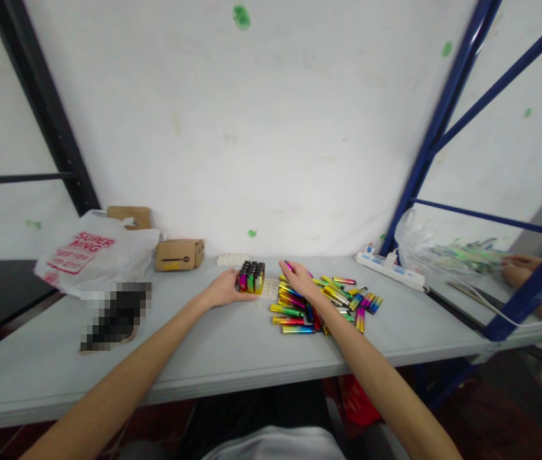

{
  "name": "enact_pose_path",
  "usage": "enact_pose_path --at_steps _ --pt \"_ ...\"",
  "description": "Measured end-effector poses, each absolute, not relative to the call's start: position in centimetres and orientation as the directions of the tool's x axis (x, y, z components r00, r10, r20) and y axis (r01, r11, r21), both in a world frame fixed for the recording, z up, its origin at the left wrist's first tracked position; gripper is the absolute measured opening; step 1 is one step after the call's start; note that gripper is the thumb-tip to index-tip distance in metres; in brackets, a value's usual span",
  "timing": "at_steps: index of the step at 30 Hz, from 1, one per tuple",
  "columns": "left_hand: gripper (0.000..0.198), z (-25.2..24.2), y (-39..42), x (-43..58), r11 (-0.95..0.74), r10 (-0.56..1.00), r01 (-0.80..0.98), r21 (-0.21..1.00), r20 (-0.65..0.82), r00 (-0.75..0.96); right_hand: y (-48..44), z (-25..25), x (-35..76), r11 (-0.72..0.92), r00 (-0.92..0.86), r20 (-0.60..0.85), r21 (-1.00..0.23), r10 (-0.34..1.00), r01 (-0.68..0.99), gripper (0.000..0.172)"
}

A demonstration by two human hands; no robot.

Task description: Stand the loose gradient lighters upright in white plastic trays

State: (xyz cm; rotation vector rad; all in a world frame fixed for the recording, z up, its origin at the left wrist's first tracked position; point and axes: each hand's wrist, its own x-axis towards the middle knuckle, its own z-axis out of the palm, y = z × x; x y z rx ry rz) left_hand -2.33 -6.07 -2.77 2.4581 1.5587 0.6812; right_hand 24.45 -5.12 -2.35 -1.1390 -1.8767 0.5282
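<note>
A white tray (pixel 269 291) on the grey table holds a block of upright rainbow-coloured lighters (pixel 252 277). My left hand (pixel 224 287) rests against the left side of that block, fingers curled round it. My right hand (pixel 298 278) hovers over a loose pile of several rainbow lighters (pixel 328 303) and pinches one pink lighter (pixel 290 266) between its fingertips, just right of the tray.
A white plastic bag with red print (pixel 91 249) and two small cardboard boxes (pixel 179 254) lie at the left. A white power strip (pixel 388 266) sits at the right by a blue rack post (pixel 436 128). Another person's hands (pixel 522 268) work beyond the rack.
</note>
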Motion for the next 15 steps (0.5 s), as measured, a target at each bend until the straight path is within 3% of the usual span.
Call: enact_pose_path --at_steps 4,7,11,15 --pt "0.069 -2.9 -6.0 -2.2 -0.456 0.883 0.809 0.371 0.301 0.360 -5.2 -2.1 24.2 0.377 -0.179 0.333 -0.784 0.926 0.494 0.064" --pt "0.069 -2.7 -5.8 -2.4 -0.459 0.882 0.810 0.365 0.301 0.363 -4.9 -2.3 24.4 0.304 -0.112 0.293 -0.774 0.950 0.555 0.059" --pt "0.068 -2.3 -5.5 -2.9 -0.425 0.899 0.832 0.358 0.270 0.344 -4.6 -2.5 24.9 0.318 -0.120 0.308 -0.749 0.944 0.582 0.046" --pt "0.069 -1.9 -5.5 -3.6 -0.435 0.900 0.802 0.408 0.230 0.371 -4.6 -2.7 24.9 0.308 -0.123 0.286 -0.809 0.950 0.500 0.054"
